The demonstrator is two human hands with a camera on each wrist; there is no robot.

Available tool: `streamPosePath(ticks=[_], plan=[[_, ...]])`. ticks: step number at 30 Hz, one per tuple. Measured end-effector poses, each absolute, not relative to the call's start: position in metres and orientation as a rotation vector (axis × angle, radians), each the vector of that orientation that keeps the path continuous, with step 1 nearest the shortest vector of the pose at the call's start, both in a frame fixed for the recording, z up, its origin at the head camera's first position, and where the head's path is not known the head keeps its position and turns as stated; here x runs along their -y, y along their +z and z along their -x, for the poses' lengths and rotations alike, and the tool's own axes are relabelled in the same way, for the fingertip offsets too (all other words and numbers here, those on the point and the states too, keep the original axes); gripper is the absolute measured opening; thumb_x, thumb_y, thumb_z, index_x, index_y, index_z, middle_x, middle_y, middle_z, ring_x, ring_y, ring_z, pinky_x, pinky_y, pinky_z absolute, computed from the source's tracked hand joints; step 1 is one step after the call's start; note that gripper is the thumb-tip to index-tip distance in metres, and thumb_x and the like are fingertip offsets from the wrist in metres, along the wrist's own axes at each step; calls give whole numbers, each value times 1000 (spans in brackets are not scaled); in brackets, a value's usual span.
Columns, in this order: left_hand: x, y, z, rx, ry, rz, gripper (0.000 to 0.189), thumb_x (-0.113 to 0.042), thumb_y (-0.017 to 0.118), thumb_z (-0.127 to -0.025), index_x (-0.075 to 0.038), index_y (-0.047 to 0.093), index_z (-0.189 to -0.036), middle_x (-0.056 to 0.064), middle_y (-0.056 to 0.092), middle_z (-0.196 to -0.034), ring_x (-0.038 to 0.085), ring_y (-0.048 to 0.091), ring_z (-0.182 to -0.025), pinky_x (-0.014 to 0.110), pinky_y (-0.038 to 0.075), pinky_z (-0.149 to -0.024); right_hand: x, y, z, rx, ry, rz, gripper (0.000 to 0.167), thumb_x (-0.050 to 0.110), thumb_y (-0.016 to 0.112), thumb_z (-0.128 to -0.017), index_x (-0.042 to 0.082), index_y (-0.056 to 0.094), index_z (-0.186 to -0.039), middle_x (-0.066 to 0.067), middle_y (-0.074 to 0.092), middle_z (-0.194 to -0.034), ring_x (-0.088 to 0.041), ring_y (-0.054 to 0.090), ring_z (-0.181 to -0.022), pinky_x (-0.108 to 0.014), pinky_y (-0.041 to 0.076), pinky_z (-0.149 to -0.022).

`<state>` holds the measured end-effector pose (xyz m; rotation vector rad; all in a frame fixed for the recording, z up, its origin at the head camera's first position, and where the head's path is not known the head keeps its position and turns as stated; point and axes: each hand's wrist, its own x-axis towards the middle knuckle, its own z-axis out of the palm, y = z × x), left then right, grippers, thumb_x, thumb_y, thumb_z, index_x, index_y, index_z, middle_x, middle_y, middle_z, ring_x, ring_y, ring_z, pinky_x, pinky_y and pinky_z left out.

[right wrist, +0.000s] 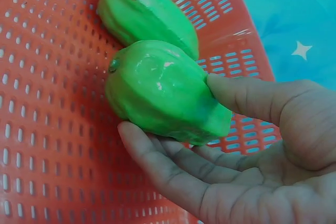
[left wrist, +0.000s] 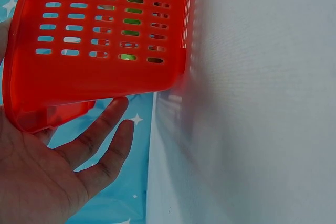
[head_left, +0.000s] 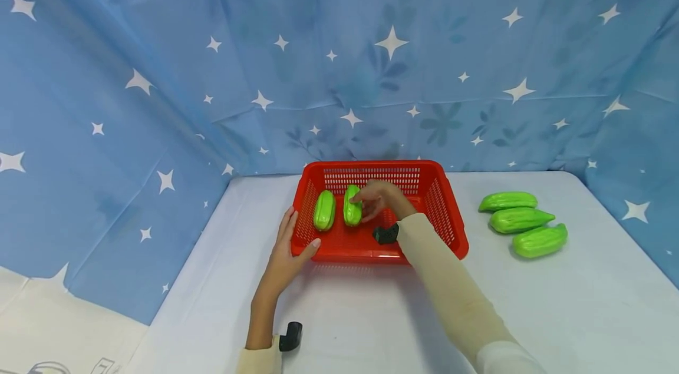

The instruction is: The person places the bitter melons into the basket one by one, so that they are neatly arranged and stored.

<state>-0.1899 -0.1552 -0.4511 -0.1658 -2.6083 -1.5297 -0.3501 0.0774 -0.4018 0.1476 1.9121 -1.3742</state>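
Observation:
A red plastic basket [head_left: 366, 255] holds two green ridged gourds. One gourd [head_left: 325, 211] lies near its left wall. My right hand [right wrist: 247, 145] grips the other gourd [right wrist: 163, 90], thumb on one side and fingers curled under the other; both gourds lie close together in the right wrist view. In the head view this hand covers part of the gourd. My left hand [head_left: 283, 259] holds the basket's front left corner, thumb over the rim and the other fingers along the outside. The left wrist view shows two of those fingers [left wrist: 107, 156] fairly straight.
Three more green gourds [head_left: 520, 219] lie in a group on the white tabletop [head_left: 530, 315], right of the basket. A blue curtain with white stars [head_left: 371, 68] hangs behind the table and along its sides.

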Motion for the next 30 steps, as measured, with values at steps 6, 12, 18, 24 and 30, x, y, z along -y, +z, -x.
streamPosePath(ticks=[6,12,18,24,30], plan=[[154,-451,190,2610,-1524,172,90,-46,68,-88,-18,18,-158,-5,10,-165,29,21,-150,51,45,-103,-73,-405,350,-1915,-1352,-151,51,13,61,-96,-1,36,-138,-26,49,-130,-38,56,-114,-49,54,-96],[155,-453,191,2606,-1515,165,89,-46,68,-87,-20,20,-157,-8,11,-164,27,21,-150,51,46,-103,-66,-411,350,-1938,-1323,-146,43,15,62,-95,0,43,-130,-20,53,-114,-34,60,-104,-47,55,-93],[156,-453,190,2594,-1506,175,89,-45,68,-87,-18,20,-157,-6,12,-164,29,22,-150,52,45,-103,-59,-415,351,-1977,-1312,-165,41,17,65,-93,0,47,-126,-23,56,-117,-35,63,-102,-45,58,-88],[156,-453,190,2584,-1507,182,88,-45,68,-88,-17,21,-157,-4,12,-164,30,22,-150,52,45,-103,-54,-415,349,-1978,-1311,-156,49,18,65,-94,0,42,-134,-27,52,-129,-37,60,-112,-45,59,-85],[156,-452,190,2597,-1503,177,88,-46,67,-88,-19,20,-157,-7,11,-164,27,21,-150,51,44,-105,-51,-416,349,-1995,-1316,-166,63,20,68,-92,1,33,-141,-28,52,-131,-37,61,-109,-46,59,-85]])
